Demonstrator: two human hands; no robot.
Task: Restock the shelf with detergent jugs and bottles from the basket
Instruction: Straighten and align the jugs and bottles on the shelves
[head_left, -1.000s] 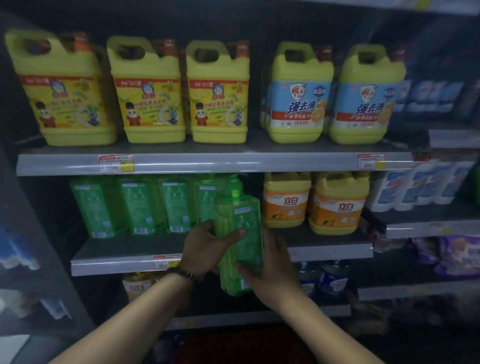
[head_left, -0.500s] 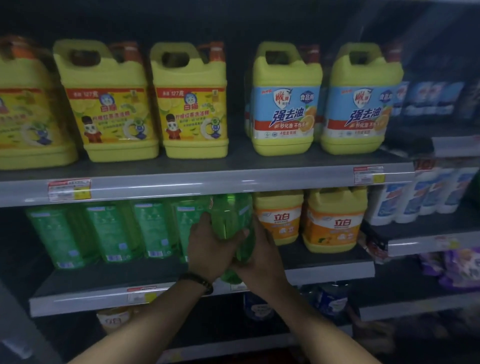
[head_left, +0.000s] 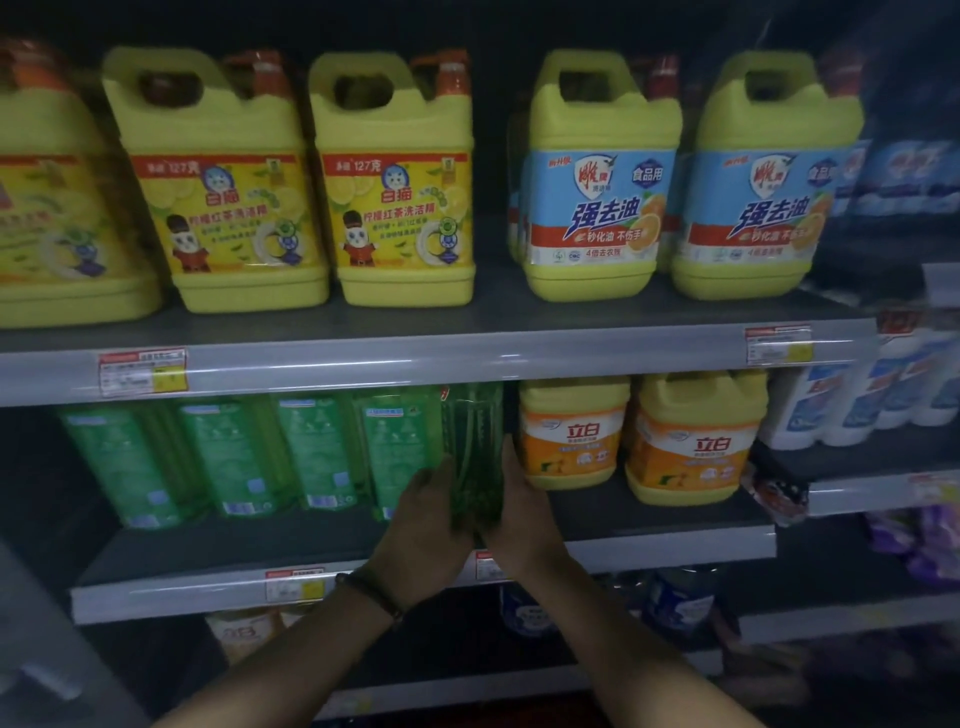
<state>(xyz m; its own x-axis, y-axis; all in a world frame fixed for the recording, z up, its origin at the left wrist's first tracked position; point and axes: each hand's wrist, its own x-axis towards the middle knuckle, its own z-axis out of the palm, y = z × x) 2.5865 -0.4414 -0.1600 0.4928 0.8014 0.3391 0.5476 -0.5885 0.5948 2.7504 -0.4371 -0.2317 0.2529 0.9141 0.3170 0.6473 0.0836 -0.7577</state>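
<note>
1. The green bottle (head_left: 475, 447) stands upright at the 3 o'clock end of the green bottle row (head_left: 311, 457), with an orange jug (head_left: 571, 431) just beside it at 3 o'clock.
2. The left hand (head_left: 423, 525) clamps its 9 o'clock side, and the right hand (head_left: 519, 514) clamps its 3 o'clock side.
3. The hands hide its base, so I cannot tell whether it rests on the middle shelf (head_left: 665, 540).

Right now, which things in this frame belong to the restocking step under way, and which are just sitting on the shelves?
In the job:
green bottle, held between left hand and right hand
row of green bottles beside it
middle shelf

Just sitting:
yellow-label jugs
blue-label jugs
orange-label jugs
white bottles
</note>
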